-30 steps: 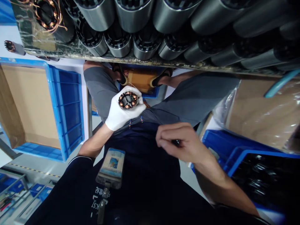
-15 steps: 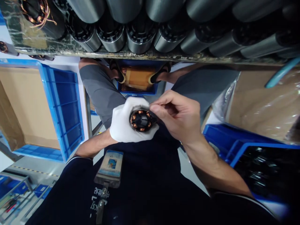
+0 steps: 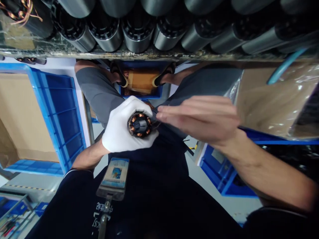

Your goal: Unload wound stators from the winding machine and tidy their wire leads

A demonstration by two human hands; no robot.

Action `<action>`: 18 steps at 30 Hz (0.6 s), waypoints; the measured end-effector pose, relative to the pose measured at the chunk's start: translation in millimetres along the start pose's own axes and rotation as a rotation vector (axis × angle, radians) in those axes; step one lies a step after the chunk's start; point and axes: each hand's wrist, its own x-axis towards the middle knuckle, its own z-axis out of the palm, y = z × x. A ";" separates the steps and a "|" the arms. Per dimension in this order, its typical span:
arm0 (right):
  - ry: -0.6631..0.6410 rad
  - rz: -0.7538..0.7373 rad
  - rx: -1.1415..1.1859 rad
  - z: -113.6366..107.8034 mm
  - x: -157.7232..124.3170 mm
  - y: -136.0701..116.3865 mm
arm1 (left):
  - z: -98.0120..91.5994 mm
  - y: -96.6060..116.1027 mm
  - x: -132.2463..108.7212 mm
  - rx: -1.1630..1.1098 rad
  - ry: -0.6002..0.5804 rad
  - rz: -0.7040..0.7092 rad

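My left hand [image 3: 122, 129], in a white glove, is wrapped round a small motor stator [image 3: 139, 125] with copper windings, its open end facing me over my lap. My bare right hand [image 3: 201, 118] comes in from the right, blurred by motion, with its fingertips pinched together right at the stator's right edge. What the fingertips pinch is too small to make out; thin wires show there.
A shelf edge [image 3: 149, 54] above holds a row of metal stator cylinders [image 3: 136, 31]. A blue crate lined with cardboard [image 3: 57, 109] stands at left, another blue crate [image 3: 224, 176] at lower right, a plastic-covered box [image 3: 274, 99] at right. A badge [image 3: 114, 176] hangs on my chest.
My right hand rose from my lap to the stator's edge and now stretches flatter, pinching there. The left hand with the stator shifted slightly left and down.
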 end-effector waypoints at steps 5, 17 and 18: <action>-0.131 -0.046 -0.119 8.1 5.0 -1.9 | 4.3 -6.8 -7.8 0.432 -0.088 0.013; -0.373 -0.179 -0.030 -19.8 15.3 -19.4 | -5.9 -1.9 -0.7 0.084 -0.036 0.163; -0.350 -0.210 -0.012 -23.1 16.8 -21.3 | -5.9 -7.2 4.2 0.012 -0.038 0.140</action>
